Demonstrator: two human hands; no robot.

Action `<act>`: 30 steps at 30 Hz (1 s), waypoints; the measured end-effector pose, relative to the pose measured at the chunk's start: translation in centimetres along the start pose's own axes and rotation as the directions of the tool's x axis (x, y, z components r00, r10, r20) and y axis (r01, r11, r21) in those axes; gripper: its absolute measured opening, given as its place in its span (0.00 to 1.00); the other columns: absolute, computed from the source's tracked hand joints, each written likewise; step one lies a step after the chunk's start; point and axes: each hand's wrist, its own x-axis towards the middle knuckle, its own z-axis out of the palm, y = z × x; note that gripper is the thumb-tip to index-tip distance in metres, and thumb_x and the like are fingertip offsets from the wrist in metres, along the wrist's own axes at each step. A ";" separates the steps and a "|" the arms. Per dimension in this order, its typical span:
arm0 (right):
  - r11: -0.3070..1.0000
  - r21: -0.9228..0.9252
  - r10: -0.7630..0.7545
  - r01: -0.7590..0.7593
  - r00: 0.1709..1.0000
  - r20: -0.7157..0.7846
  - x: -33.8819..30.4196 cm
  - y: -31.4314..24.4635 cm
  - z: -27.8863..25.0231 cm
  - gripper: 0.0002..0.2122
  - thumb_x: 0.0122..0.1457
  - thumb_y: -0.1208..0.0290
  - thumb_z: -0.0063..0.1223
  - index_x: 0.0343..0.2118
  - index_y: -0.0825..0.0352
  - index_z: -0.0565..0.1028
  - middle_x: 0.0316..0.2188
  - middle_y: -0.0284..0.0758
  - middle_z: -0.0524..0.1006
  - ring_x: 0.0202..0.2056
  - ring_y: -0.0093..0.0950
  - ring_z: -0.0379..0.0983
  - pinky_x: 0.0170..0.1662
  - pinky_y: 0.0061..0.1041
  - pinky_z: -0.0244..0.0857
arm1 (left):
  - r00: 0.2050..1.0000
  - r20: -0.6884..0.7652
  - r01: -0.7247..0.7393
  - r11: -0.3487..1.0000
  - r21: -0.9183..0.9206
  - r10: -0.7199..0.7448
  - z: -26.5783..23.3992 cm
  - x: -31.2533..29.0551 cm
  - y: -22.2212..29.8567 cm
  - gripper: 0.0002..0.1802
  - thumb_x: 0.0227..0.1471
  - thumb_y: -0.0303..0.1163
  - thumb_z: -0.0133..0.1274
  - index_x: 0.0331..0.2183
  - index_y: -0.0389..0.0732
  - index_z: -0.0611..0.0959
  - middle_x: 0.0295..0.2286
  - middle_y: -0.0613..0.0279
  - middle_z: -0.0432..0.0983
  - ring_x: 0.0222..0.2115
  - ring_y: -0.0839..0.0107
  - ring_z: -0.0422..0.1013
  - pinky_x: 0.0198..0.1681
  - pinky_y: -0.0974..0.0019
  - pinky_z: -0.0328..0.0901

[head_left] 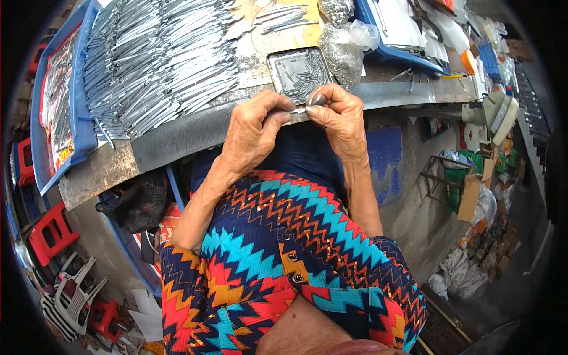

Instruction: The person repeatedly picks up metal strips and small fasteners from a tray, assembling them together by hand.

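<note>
My left hand (253,125) and my right hand (342,121) meet at the table's front edge, fingertips pinched together. Between them is a small silvery metal piece (299,110), mostly covered by the fingers, so its exact kind is hidden. The right thumb and fingertips look dark grey. Just beyond the hands lies a shallow dark-rimmed tray (273,72) with many short thin metal pins (306,77) in it. To the left, a broad heap of slim silvery metal rods (160,56) covers the tabletop.
A blue crate (84,112) stands at the left edge, and a second blue bin (390,56) holds papers at the right. Clear plastic bags (343,56) of small parts sit beside the tray. Some loose rods (285,21) rest on yellowish cardboard (305,35).
</note>
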 end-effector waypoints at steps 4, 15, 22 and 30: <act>0.951 -0.300 0.035 -0.070 0.992 -0.118 2.1 -1.2 0.3 0.04 0.52 0.76 0.51 0.26 0.72 0.72 0.18 0.29 0.70 0.20 0.14 0.62 0.22 0.15 0.56 | 0.990 -0.129 -0.049 0.998 0.044 0.054 -1.5 0.9 0.5 0.06 0.43 0.19 0.49 0.29 0.34 0.77 0.25 0.53 0.73 0.27 0.62 0.72 0.31 0.68 0.65; 0.194 -0.938 -0.354 0.289 0.912 0.208 5.1 1.5 -0.2 0.03 0.48 0.78 0.48 0.25 0.69 0.66 0.24 0.44 0.68 0.25 0.45 0.67 0.29 0.39 0.61 | 0.922 -0.319 -0.031 0.861 0.508 0.221 -8.0 3.9 -1.7 0.06 0.45 0.20 0.50 0.30 0.34 0.77 0.27 0.57 0.74 0.28 0.68 0.72 0.33 0.70 0.65; -0.060 -0.948 -0.252 0.313 0.914 0.318 5.6 1.4 0.2 0.06 0.45 0.81 0.47 0.26 0.68 0.63 0.22 0.43 0.66 0.25 0.43 0.68 0.26 0.37 0.61 | 0.885 -0.324 -0.070 0.784 0.617 0.334 -11.4 6.6 -3.2 0.08 0.39 0.20 0.52 0.28 0.37 0.77 0.26 0.56 0.73 0.29 0.59 0.70 0.32 0.61 0.63; -0.192 -0.924 -0.088 0.331 0.932 0.353 5.9 -0.1 1.3 0.07 0.40 0.82 0.47 0.24 0.70 0.63 0.23 0.45 0.67 0.24 0.43 0.69 0.25 0.39 0.63 | 0.955 -0.154 0.023 0.455 0.890 0.253 -11.2 9.0 -3.4 0.09 0.41 0.23 0.51 0.30 0.41 0.75 0.26 0.60 0.71 0.32 0.60 0.68 0.34 0.58 0.59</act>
